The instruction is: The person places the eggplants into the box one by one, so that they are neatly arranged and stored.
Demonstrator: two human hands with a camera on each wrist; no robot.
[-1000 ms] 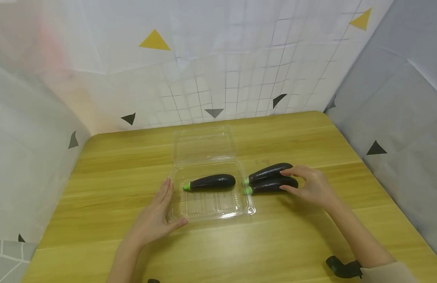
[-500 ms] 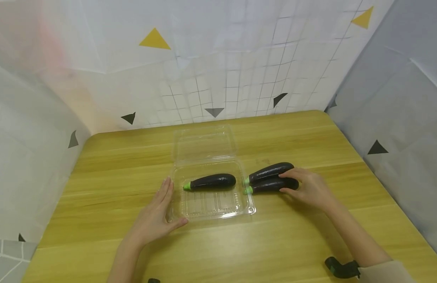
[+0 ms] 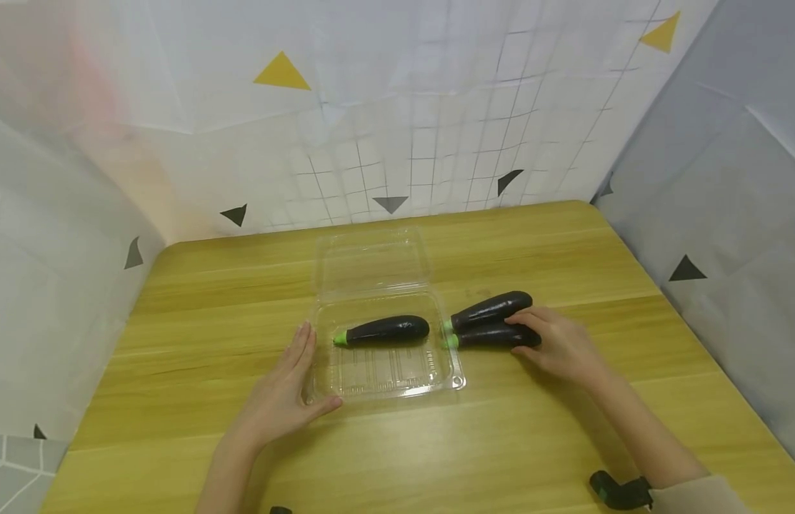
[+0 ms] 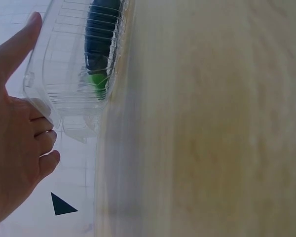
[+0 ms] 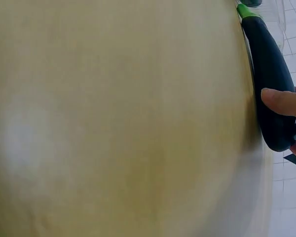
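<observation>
Eggplant (image 3: 493,336), nearest of the pair R of clear container (image 3: 371,373), green stem at the container's R rim; can't tell if round end's lifted off worktop (image 3: 198,307). R hand (image 3: 567,351) has that end: thumb one side, fingers t'other, pinched, yep! 2nd eggplant (image 3: 487,312) right behind, angled, v. close alongside. 3rd eggplant (image 3: 393,328) inside container, stem pointing L; lid (image 3: 371,265) folded back twd wall. L hand (image 3: 275,403) at container's near-L corner, fingers straight along the side, relaxed, thumb by front edge.
</observation>
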